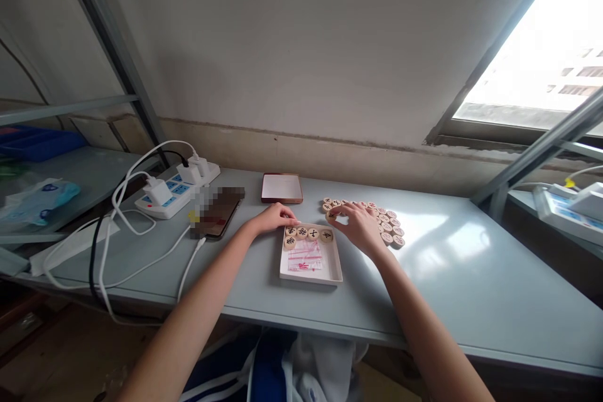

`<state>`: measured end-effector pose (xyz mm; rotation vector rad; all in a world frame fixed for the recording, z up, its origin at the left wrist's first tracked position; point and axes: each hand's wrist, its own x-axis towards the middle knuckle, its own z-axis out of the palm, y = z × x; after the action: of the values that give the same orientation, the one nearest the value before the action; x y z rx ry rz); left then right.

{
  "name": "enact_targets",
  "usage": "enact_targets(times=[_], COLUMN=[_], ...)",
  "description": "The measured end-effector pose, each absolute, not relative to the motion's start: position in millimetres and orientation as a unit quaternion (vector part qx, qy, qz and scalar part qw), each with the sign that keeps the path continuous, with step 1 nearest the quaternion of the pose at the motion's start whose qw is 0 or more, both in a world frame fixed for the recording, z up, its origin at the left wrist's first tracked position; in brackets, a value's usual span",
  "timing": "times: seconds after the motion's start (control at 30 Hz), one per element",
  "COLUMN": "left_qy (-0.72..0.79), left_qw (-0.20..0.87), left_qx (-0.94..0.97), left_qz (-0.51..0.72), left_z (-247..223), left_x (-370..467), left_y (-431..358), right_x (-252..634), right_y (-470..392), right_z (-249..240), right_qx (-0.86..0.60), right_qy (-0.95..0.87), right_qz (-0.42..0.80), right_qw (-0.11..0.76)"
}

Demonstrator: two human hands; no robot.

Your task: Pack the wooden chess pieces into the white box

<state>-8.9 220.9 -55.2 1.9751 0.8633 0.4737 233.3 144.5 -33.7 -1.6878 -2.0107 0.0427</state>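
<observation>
The right hand [354, 223] pinches a round piece [331, 216] beside the box's [340, 270] far right corner; the left hand's [274, 217] grip is unclear.

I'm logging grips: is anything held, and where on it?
The right hand holds a round piece, seemingly by its edge; the left hand is at the box's far edge.
</observation>
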Motion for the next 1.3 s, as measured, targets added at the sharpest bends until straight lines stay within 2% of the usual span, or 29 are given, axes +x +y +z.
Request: enact_targets(times=[0.07, 0.13, 0.23, 0.33, 0.43, 0.6, 1.3], left_qy=[0.344, 0.34, 0.337, 0.338, 0.335, 0.334, 0.343], left_qw=[0.451, 0.452, 0.452, 0.452, 0.454, 0.456, 0.446], left_qx=[0.801, 0.803, 0.804, 0.803, 0.803, 0.803, 0.805], left_qz=[0.192, 0.189, 0.189, 0.191, 0.192, 0.189, 0.188], left_z=[-54, -53, -53, -54, -55, -53, -55], left_x=[-9, -8, -8, -8, -8, -8, -8], left_y=[220, 219, 219, 221, 221, 220, 222], right_x=[233, 229, 216, 203, 195, 193, 189], right_y=[141, 137, 129, 123, 121, 120, 123], right_z=[-25, -18, -13, -16, -20, -19, -29], right_qx=[-0.582, -0.52, -0.458, -0.437, -0.428, -0.418, -0.428], right_qy=[-0.744, -0.762, -0.809, -0.847, -0.86, -0.864, -0.881], right_qz=[0.099, 0.187, 0.228, 0.209, 0.197, 0.201, 0.083], right_qw=[0.315, 0.337, 0.289, 0.219, 0.196, 0.197, 0.183])
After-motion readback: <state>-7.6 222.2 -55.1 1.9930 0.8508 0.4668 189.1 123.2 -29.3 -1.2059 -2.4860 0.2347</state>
